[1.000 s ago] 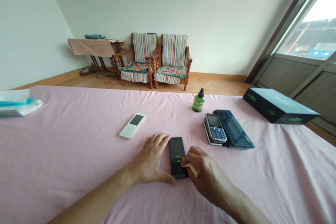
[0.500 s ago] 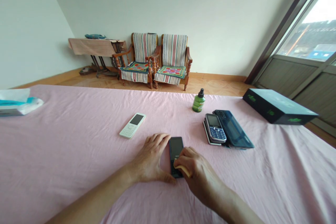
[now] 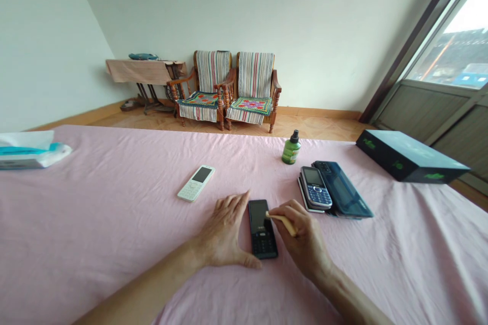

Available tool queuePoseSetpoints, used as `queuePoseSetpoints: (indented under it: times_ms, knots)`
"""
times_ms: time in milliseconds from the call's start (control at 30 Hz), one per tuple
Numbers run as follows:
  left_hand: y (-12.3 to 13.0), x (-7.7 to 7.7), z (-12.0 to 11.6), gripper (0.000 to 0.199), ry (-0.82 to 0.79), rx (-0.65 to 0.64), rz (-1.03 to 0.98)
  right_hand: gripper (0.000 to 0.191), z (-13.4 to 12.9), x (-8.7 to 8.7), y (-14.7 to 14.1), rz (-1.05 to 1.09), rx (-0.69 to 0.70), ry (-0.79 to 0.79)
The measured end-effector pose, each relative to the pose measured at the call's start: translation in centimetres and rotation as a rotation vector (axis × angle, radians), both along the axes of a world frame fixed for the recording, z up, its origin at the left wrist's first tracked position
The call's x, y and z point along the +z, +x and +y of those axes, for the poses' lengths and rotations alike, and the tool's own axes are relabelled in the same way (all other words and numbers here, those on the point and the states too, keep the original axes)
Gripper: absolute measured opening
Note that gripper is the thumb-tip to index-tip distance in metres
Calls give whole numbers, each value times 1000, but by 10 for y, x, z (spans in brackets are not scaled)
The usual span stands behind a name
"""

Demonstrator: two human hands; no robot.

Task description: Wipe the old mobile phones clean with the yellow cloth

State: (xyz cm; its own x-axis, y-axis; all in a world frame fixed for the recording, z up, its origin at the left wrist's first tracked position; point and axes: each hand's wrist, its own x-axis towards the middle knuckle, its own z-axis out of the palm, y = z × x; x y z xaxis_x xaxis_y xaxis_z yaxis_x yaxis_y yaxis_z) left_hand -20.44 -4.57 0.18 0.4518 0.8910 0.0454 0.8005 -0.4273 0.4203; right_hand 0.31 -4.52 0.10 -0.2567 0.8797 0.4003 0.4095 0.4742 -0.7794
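A black keypad phone [image 3: 263,236] lies face up on the pink cloth [image 3: 125,203], between my two hands. My left hand [image 3: 227,231] rests flat along the phone's left side, thumb spread from the fingers and near its lower corner. In my right hand [image 3: 299,231] is a folded yellow cloth [image 3: 286,224], pinched between thumb and fingers; its tip is over the right edge of the phone's screen. To the upper left lies a white keypad phone [image 3: 196,183]. Several stacked phones, with a blue keypad phone [image 3: 315,188] on top, are at the right.
A green spray bottle [image 3: 291,148] stands behind the stacked phones. At the far right is a black box [image 3: 412,156], and a tissue pack [image 3: 34,151] lies at the far left. Two chairs [image 3: 251,89] stand beyond the cloth's far edge.
My right hand has moved up and right with the yellow cloth, from the keypad to the screen's edge, uncovering the keys. The view has shifted slightly.
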Motion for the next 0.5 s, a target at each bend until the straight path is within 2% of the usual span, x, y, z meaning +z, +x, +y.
queuePoseSetpoints:
  times_ms: [167,367,500]
  knots:
    - [3,2,-1,133,37,-54,-59,17,4,-8,4,27,-109,89]
    - [-3,2,4,123,223,-25,-101,17,5,-11,5,26,-117,125]
    - [-9,3,8,119,223,-8,-102,17,6,-13,5,22,-104,108]
